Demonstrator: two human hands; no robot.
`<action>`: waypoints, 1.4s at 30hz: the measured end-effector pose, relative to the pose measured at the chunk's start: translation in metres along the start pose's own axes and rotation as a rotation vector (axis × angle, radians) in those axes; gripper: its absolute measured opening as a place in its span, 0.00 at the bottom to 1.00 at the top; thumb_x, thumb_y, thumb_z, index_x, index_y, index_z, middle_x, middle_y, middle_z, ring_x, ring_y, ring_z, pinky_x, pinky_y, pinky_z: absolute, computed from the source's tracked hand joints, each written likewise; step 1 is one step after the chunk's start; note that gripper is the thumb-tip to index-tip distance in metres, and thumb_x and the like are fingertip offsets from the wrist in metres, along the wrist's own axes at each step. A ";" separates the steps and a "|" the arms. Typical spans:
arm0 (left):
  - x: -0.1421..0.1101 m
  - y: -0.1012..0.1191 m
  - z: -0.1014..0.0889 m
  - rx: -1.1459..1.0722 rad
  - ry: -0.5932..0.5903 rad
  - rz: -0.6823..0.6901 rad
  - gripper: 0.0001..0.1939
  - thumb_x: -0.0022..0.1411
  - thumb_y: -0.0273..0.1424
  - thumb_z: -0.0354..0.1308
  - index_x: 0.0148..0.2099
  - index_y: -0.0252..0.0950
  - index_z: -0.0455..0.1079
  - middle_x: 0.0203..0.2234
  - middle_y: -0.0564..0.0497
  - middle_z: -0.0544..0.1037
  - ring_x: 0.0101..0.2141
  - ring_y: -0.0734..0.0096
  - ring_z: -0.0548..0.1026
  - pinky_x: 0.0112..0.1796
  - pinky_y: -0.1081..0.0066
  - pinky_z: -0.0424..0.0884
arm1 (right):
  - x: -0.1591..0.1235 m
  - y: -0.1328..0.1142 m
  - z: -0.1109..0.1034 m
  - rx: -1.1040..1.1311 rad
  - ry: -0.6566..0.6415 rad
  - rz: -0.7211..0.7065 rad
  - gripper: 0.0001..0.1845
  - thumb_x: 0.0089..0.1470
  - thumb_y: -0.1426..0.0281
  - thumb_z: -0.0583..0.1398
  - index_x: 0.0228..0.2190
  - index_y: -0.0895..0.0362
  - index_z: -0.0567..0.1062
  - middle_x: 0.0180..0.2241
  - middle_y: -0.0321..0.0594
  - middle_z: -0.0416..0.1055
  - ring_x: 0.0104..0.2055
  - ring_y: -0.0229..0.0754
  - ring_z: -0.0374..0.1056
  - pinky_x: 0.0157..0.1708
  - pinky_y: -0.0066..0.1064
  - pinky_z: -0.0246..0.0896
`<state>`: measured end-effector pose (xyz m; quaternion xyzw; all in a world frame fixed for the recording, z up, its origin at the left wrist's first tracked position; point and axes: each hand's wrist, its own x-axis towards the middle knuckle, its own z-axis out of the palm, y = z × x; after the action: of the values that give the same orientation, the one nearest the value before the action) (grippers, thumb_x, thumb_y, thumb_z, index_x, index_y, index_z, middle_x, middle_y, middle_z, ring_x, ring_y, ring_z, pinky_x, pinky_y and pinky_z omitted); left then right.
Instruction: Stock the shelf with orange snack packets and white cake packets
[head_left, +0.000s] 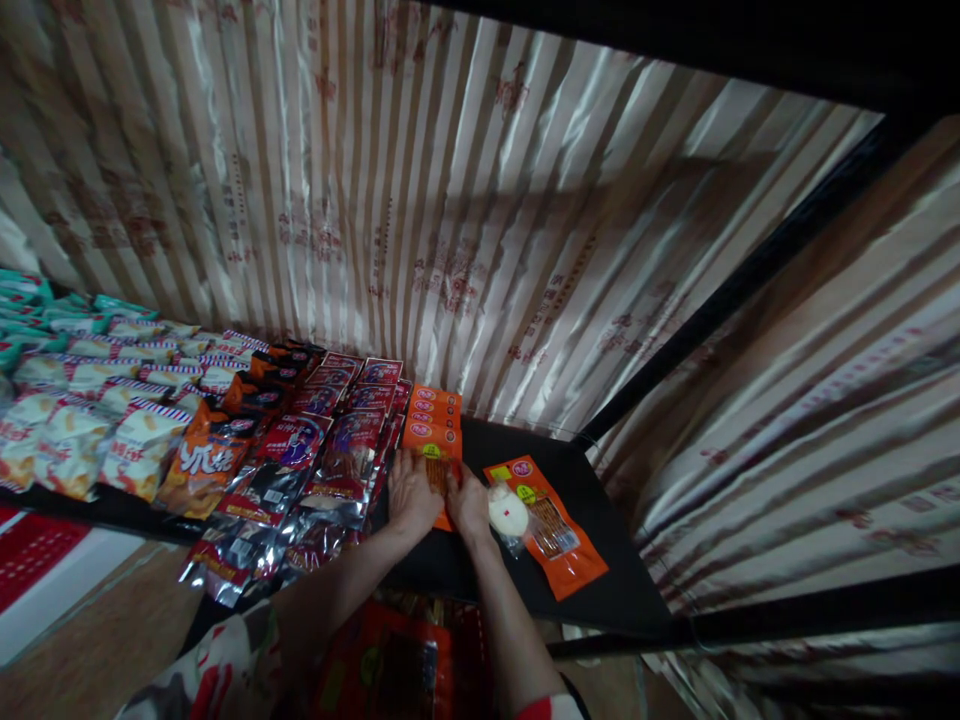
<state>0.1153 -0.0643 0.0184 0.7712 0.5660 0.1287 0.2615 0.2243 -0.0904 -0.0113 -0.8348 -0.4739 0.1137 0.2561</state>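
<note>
An orange snack packet (437, 472) with a clear window showing brown strips lies on the black shelf, at the front of an overlapping row of matching orange packets (433, 407). My left hand (414, 490) is at its left edge, with fingers closed against it. From the right side my right hand (468, 503) pinches the same packet; the fingertips are partly hidden. To the right, apart from my hands, lie another orange packet (553, 530) and a round white item in clear wrap (508, 512). Dark red packets (351, 450) stand in rows just left of my left hand.
White snack bags (142, 445), orange-and-black bags (204, 460) and green bags (26, 285) fill the shelf's left side. A striped curtain (465, 220) hangs behind. A black frame post (720, 300) slants at right. More orange packets (356, 660) sit below the shelf (615, 590).
</note>
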 end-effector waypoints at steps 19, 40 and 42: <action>0.060 0.010 0.032 0.102 -0.072 0.270 0.26 0.63 0.36 0.40 0.63 0.45 0.51 0.64 0.52 0.47 0.63 0.55 0.37 0.59 0.54 0.40 | 0.002 0.007 0.003 0.066 0.038 -0.051 0.22 0.57 0.71 0.48 0.49 0.68 0.68 0.45 0.55 0.72 0.47 0.45 0.69 0.46 0.29 0.60; 0.064 0.005 0.034 0.126 -0.091 0.276 0.25 0.62 0.37 0.42 0.61 0.44 0.55 0.63 0.53 0.50 0.63 0.54 0.39 0.59 0.49 0.35 | -0.005 0.013 0.010 -0.053 0.088 -0.070 0.23 0.56 0.70 0.48 0.50 0.65 0.68 0.41 0.54 0.71 0.43 0.45 0.68 0.44 0.32 0.61; 0.064 0.005 0.034 0.124 -0.096 0.272 0.25 0.62 0.37 0.41 0.62 0.44 0.54 0.63 0.53 0.50 0.63 0.54 0.39 0.59 0.50 0.35 | -0.008 0.012 0.010 -0.080 0.098 -0.060 0.23 0.56 0.70 0.47 0.50 0.64 0.69 0.40 0.53 0.70 0.41 0.45 0.68 0.42 0.32 0.62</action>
<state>0.1572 -0.0143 -0.0132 0.8607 0.4501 0.0904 0.2202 0.2245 -0.0990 -0.0262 -0.8344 -0.4898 0.0458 0.2486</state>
